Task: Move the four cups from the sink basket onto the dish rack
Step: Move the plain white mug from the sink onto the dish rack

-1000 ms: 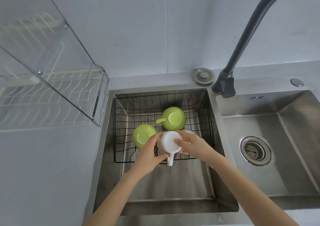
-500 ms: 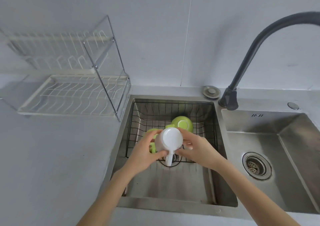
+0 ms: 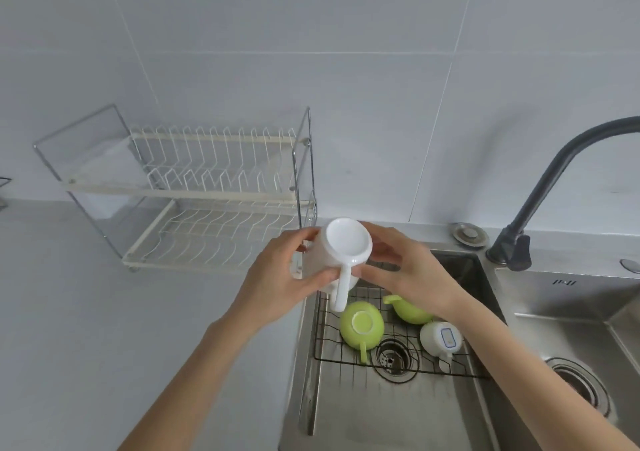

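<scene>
Head view showed you carrying the first white cup (image 3: 341, 260) upside down, your left hand (image 3: 277, 288) and right hand (image 3: 412, 274) both clasped on it, just left of the sink basket (image 3: 320, 329). Two green cups (image 3: 362, 326) and another white cup (image 3: 440, 338) waited inside the basket; the dish rack (image 3: 207, 208), farther left, held nothing.

Dish rack (image 3: 194, 201) at left center sat empty on both tiers — only its right chrome upright (image 3: 309, 173) stood between rack and sink; faucet (image 3: 540, 201) was off right.
</scene>
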Motion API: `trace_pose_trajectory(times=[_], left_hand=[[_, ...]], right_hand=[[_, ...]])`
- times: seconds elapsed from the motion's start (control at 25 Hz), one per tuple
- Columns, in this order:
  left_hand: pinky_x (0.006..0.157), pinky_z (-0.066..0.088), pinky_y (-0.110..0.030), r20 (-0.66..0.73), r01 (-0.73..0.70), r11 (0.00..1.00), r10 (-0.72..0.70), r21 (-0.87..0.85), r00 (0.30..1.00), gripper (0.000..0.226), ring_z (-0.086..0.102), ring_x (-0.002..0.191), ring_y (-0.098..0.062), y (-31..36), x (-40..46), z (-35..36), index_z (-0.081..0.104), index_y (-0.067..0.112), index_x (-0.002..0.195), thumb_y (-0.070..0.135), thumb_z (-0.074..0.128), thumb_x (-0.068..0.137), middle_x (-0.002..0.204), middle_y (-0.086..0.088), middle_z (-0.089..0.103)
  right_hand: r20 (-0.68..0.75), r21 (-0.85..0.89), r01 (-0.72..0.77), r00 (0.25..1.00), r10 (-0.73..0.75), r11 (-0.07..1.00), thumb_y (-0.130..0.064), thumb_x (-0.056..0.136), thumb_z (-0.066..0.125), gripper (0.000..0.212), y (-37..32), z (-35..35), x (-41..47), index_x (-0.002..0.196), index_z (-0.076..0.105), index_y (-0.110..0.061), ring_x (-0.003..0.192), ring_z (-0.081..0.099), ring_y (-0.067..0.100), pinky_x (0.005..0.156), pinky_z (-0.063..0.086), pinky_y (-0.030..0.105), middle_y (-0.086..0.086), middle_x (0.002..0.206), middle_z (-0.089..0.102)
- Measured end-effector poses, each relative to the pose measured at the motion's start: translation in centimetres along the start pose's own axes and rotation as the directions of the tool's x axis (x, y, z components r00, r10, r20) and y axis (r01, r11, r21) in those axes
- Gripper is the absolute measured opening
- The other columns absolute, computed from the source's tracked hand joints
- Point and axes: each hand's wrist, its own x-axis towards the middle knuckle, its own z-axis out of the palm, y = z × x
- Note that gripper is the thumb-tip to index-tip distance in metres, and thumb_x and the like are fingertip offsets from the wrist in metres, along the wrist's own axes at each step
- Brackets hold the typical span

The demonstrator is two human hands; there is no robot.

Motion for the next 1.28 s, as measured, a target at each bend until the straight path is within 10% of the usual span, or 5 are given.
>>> trace_pose_trajectory(times=[0.52, 0.76, 1.28], left_hand=[[0.064, 0.041, -0.001, -0.129, -0.148, 0.988, 0.142, -0.038, 0.981, 0.054, 0.053, 0.08, 0.02, -1.7, 5.3, -12.7, 0.049, 0.036, 0.101, 0.062, 0.056, 0.054, 0.094, 0.035, 0.05], [0.07, 0.04, -0.008, -0.15, -0.176, 0.983, 0.18, 0.041, 0.972, 0.047, 0.053, 0.093, -0.005, -2.8, 10.5, -16.6, 0.053, 0.014, 0.119, 0.029, 0.068, 0.077, 0.105, 0.016, 0.053], [0.078, 0.043, -0.024, 0.201, 0.025, 0.999, -0.031, 0.032, 0.979, 0.062, 0.062, 0.091, -0.019, -9.9, 19.8, -14.9, 0.044, 0.018, 0.126, 0.027, 0.073, 0.072, 0.125, -0.006, 0.058]], right_hand=[[-0.129, -0.068, 0.086, 0.987, -0.094, 0.994, -0.025, 0.082, 0.066, 0.049, -9.7, 3.8, 9.2, 0.128, 0.052, -0.023, 0.105, 0.063, 0.016, 0.096, 0.05, 0.029, 0.001, 0.118, 0.065], [-0.068, -0.313, 0.118, 0.987, -0.146, 0.942, -0.024, 0.082, 0.067, 0.051, -14.1, 2.6, 15.4, 0.129, 0.049, -0.021, 0.093, 0.062, 0.012, 0.086, 0.049, 0.018, -0.006, 0.112, 0.058], [0.178, -0.745, 0.019, 0.969, 0.171, 0.667, -0.033, 0.083, 0.064, 0.065, -10.5, 3.6, 26.4, 0.138, 0.035, -0.018, 0.122, 0.049, 0.024, 0.098, 0.042, 0.036, 0.006, 0.134, 0.053]])
